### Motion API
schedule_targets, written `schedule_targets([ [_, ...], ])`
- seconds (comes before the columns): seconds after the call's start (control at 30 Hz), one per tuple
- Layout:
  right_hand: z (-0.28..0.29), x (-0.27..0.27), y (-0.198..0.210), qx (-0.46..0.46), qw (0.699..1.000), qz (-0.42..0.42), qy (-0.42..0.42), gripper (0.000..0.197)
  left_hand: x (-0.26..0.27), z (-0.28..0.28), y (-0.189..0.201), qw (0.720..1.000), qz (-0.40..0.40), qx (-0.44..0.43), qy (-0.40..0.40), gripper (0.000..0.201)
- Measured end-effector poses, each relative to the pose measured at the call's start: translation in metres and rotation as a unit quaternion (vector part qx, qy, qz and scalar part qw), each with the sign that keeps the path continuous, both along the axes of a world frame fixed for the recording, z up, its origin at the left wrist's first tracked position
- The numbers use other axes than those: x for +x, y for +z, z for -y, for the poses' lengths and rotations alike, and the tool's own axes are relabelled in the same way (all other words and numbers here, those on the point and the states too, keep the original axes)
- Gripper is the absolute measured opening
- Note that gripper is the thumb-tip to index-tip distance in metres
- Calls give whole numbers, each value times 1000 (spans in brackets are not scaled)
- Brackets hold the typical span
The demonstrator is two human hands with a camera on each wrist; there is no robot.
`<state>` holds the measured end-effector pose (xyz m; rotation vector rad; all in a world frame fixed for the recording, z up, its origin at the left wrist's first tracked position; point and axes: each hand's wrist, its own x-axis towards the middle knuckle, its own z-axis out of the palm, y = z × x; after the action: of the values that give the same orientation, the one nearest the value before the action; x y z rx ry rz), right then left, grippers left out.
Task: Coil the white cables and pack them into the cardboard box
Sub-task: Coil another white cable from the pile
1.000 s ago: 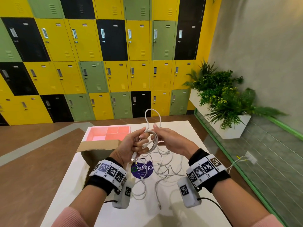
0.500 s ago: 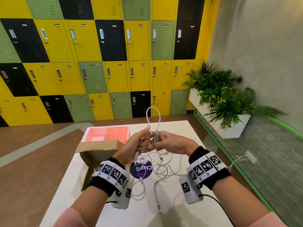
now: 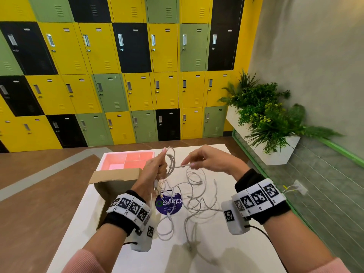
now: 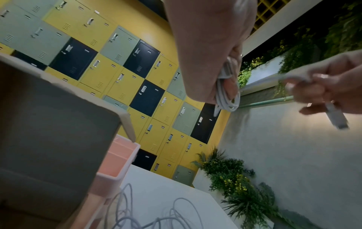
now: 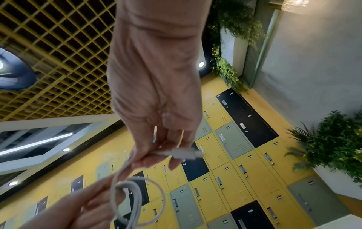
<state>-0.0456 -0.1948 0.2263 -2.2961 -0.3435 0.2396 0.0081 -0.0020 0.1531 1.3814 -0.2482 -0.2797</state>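
Head view shows the left hand [image 3: 155,170] with its grip closed around a small coil of thin white cable [image 3: 171,160], clamping the loops so they don't spring apart. Right hand [image 3: 208,160] pinches the free plug end [image 5: 184,154], probably for a last wrap. Brown cardboard box [image 3: 112,186] sits open just left on the white desk [image 3: 212,251], beside more loose white cables [image 3: 197,200].

Pink divided tray [image 3: 129,160] on the white surface [image 3: 197,259], beyond the left hand, far-left corner. Round purple sticker [image 3: 169,204] on surface below and between the hands. Wall of yellow, green, black lockers [image 3: 118,75] well ahead of hands. White planter with green plants [image 3: 264,119] off to the right of right hand, against grey wall [image 3: 315,56]. Brown floor [image 3: 39,194] left of surface
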Motion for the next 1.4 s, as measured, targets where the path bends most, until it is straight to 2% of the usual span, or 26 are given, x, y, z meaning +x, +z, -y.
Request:
schedule_targets([
  [0.1,3,-3,7,64,995,62,-45,20,2,-5,-6,1000,-8,-11,1,44],
  [0.2,4,-4,6,179,978,71,-77,21,2,-7,-9,1000,-9,-11,9,43],
  [0.3,5,1,2,256,957,88,-102,23,3,-9,-8,1000,-3,-14,9,43],
  [0.4,8,8,-2,342,923,111,-136,26,3,-9,-5,1000,8,-12,4,43],
  [0.53,12,17,-2,410,884,137,-175,27,4,-7,-3,1000,30,-7,0,45],
  [0.67,15,20,-3,471,854,141,-172,27,7,-7,-4,999,37,-3,13,45],
  [0.8,19,20,6,550,803,146,-177,26,12,-13,-16,999,24,-4,36,43],
  [0.87,24,20,11,559,794,151,-183,27,13,-17,-23,999,19,1,41,40],
  [1.0,27,22,9,547,797,153,-205,26,9,-17,-27,998,48,31,10,36],
  [1.2,27,26,4,534,792,170,-242,28,7,-15,-28,976,128,176,7,38],
  [1.4,35,27,2,532,781,186,-268,27,6,-17,-28,977,132,168,-17,29],
])
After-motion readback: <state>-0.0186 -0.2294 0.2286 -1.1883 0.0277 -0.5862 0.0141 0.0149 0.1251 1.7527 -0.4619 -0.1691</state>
